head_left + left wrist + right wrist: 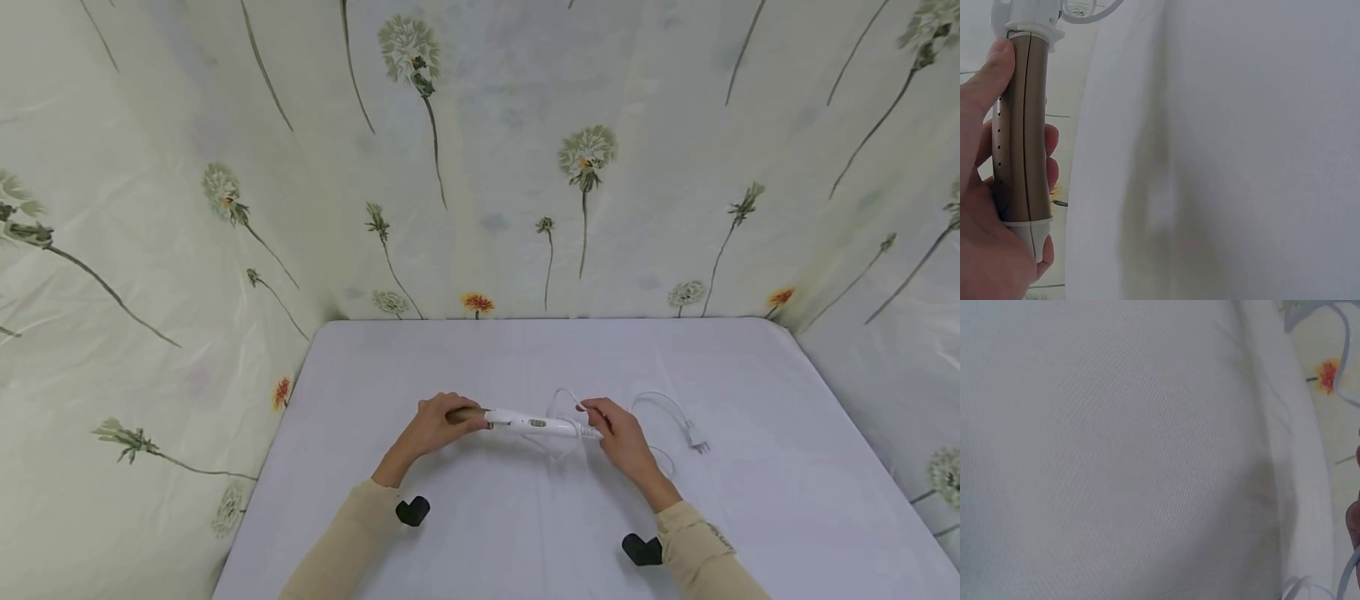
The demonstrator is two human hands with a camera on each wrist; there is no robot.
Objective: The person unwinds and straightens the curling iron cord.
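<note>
A white hair straightener (517, 422) with a bronze-coloured plate end is held level above the table. My left hand (441, 425) grips that bronze end (1035, 137); in the left wrist view the thumb lies along one side and fingers curl round behind. A seam runs down its length, with small holes on one side. At the other end, my right hand (626, 442) pinches the white power cord (566, 392) beside the handle's tail. Loops of cord hang around the handle. Only fingertips (1354, 515) of the right hand show at the right wrist view's edge.
The cord's plug (699, 445) lies on the white-covered table (787, 500), right of my right hand. Two black objects (412, 511) show by the forearms, one near each sleeve. A dandelion-patterned sheet (495, 167) stands behind and along the sides.
</note>
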